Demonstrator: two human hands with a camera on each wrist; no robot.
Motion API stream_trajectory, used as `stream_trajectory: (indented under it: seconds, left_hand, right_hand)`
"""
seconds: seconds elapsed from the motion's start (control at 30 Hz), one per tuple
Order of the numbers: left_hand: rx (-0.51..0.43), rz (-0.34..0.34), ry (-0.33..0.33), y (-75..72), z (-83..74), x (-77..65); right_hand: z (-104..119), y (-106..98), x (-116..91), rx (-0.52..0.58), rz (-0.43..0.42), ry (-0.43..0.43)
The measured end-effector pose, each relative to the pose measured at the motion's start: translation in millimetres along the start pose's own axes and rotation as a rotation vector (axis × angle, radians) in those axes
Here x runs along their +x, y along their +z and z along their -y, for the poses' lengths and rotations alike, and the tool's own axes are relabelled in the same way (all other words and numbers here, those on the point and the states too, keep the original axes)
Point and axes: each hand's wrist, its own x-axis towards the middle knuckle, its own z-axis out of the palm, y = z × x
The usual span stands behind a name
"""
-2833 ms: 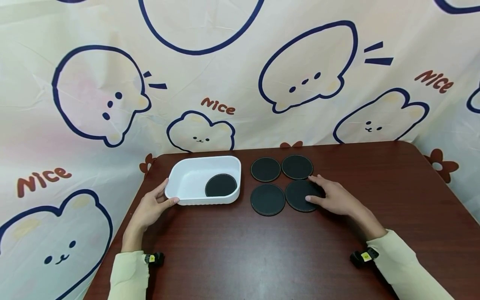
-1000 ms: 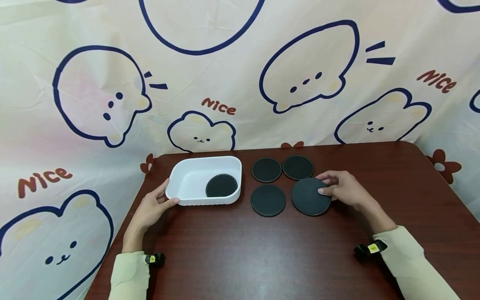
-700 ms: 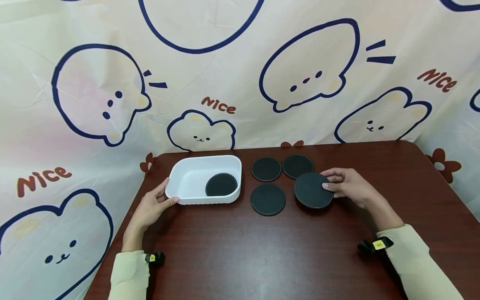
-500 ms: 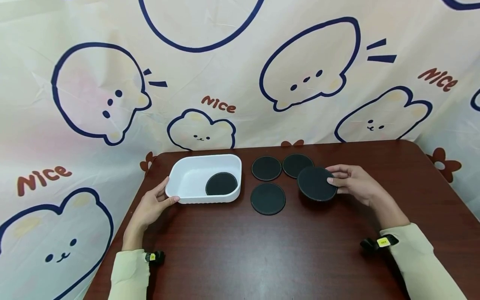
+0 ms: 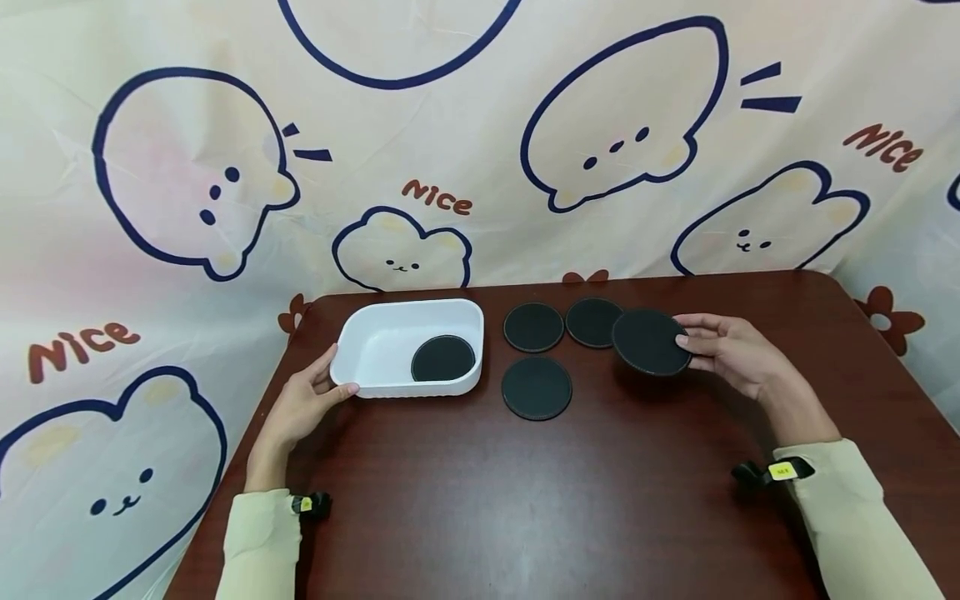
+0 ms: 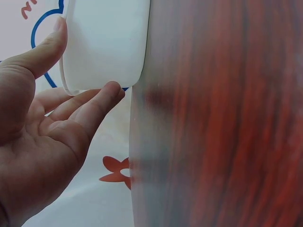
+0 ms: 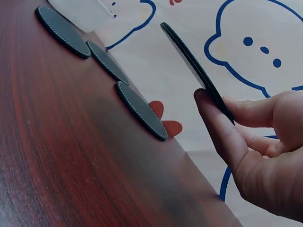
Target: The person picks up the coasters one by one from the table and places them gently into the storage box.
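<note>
My right hand (image 5: 738, 350) pinches a round black coaster (image 5: 651, 342) by its right edge, thumb on top and fingers beneath. In the right wrist view the held coaster (image 7: 196, 68) is raised off the table. On the table beside it lie three more stitched-edge coasters: one at the back (image 5: 594, 322), one to its left (image 5: 533, 327) and one nearer me (image 5: 536, 388). My left hand (image 5: 302, 404) grips the left end of a white plastic tray (image 5: 375, 387), thumb at the front corner and fingers at the left side. Another black coaster (image 5: 442, 358) lies inside the tray's right part.
The dark brown wooden table (image 5: 525, 500) has rounded back corners. Behind it hangs a pale cloth (image 5: 495, 150) with cartoon outlines, close to the table's back edge. Each wrist bears a small black camera.
My right hand has lifted the front right coaster and moved it right and farther back. My left hand keeps its hold on the tray. The head view has tilted slightly downward.
</note>
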Motion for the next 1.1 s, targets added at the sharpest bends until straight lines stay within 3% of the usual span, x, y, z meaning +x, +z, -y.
stream_trajectory:
  seconds: [0.3,0.63,1.1]
  left_hand:
    - [-0.003,0.003,-0.003,0.9,1.2,-0.5]
    - [-0.002,0.003,0.010,-0.1,2.4,4.4]
    - [-0.005,0.003,0.005,-0.5,2.7,2.4]
  right_hand:
    - [0.9,-3.7,-3.9,0.063,-0.009,-0.010]
    - [6.5,-3.7,-10.6,0.175,0.013,-0.081]
    - [6.6,3.3,-5.6,0.222,0.018,-0.048]
